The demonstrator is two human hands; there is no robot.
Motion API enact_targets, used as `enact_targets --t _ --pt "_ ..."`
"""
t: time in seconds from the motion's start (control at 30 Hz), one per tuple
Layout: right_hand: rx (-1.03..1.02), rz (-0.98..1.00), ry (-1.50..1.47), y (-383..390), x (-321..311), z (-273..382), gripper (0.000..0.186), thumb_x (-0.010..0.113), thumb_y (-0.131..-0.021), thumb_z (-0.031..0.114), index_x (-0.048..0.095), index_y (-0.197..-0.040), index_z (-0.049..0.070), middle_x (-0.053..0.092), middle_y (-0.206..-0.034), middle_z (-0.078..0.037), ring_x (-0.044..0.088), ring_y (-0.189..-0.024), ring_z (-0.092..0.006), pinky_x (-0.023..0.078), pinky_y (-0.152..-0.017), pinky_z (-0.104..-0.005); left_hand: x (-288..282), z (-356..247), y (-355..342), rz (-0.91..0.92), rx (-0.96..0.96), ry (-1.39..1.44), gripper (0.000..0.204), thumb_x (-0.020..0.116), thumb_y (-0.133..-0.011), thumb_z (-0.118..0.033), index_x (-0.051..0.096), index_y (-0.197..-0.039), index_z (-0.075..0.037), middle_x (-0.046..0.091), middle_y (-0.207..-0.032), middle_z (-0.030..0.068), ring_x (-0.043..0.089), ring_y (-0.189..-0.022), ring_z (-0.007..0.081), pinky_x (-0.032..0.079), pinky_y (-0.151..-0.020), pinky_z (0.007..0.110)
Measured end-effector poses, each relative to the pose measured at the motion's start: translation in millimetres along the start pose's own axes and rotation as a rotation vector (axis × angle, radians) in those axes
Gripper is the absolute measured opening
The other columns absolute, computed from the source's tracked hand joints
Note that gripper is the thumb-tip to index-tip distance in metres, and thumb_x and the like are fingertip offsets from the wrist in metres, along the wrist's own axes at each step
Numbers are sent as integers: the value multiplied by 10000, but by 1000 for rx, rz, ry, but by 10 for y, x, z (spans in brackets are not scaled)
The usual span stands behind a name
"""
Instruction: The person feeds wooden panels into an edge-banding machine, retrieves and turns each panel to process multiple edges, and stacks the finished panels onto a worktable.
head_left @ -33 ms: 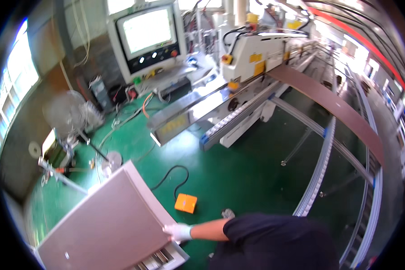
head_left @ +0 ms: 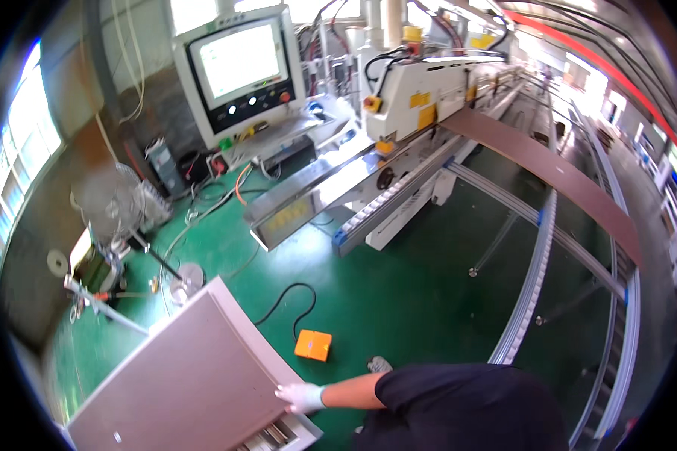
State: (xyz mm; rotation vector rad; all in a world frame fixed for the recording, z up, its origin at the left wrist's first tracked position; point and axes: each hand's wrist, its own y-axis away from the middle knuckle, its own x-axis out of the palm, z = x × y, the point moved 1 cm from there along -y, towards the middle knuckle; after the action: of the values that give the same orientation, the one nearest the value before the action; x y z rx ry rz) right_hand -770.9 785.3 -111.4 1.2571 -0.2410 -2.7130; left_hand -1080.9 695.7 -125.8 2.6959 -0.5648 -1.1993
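My left hand (head_left: 301, 398), in a white glove, reaches out to the left. Its fingers close on the right edge of a large flat pinkish-grey panel (head_left: 195, 368) at the lower left. A paler surface (head_left: 237, 316) shows beneath the panel along its far right side. Close to my hand, several metal bars (head_left: 274, 434) are visible under the panel's near corner. The dark sleeve (head_left: 459, 406) of my arm fills the lower middle. My right hand is out of sight.
An orange foot pedal (head_left: 313, 345) with a black cable lies on the green floor. Ahead stands a long white machine (head_left: 414, 98) with a control screen (head_left: 241, 64). A brown board (head_left: 541, 165) rests across metal rails (head_left: 530, 293) at right. A fan (head_left: 109, 203) stands left.
The view has shifted slightly, so the panel and pedal appear a little lower. My left hand stays at the panel's edge.
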Motion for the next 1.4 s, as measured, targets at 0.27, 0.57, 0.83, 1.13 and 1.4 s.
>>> enact_targets --t 0.27,0.57,0.83,1.13,1.4 --pt "77 -88 -89 -10 63 17 715 580 -910 283 285 -1507 23 361 -1526 -182 440 -1326 -363 377 -1093 -435 -1010 -72 -780 42 76 -46 410 461 -1022 -250 521 -1340 3 528 -1363 219 516 -1230 325 396 -1060 378" --pt "424 -475 -356 -270 237 141 545 503 -938 302 439 -1417 49 562 -1317 -185 514 -1222 -361 395 -1049 -447 -1760 -4 -1227 135 23 -68 469 482 -1021 -278 463 -1394 6 476 -1422 216 442 -1308 320 334 -1114 386" --pt "604 -642 -415 -361 511 303 536 508 -934 340 479 -1413 100 502 -1427 -166 458 -1321 -344 345 -1114 -420 -2070 1548 -2105 -1 231 -184 435 530 -1004 -221 493 -1367 15 542 -1338 244 513 -1230 353 368 -1092 433" --pt "1017 -939 -99 -408 659 874 462 644 -837 238 579 -1287 159 652 -1194 -138 614 -1099 -345 493 -931 -464 -3146 2671 -1212 54 85 -309 549 493 -1002 -304 425 -1393 75 467 -1398 290 452 -1288 399 333 -1114 423" --pt "1040 -1168 -58 9 1679 1269 156 628 -804 168 676 -949 138 673 -936 -130 638 -897 -346 510 -810 -469 -3647 3621 -784 -29 -262 50 598 435 -1009 -452 410 -1423 -21 508 -1360 214 470 -1279 342 357 -1084 416"
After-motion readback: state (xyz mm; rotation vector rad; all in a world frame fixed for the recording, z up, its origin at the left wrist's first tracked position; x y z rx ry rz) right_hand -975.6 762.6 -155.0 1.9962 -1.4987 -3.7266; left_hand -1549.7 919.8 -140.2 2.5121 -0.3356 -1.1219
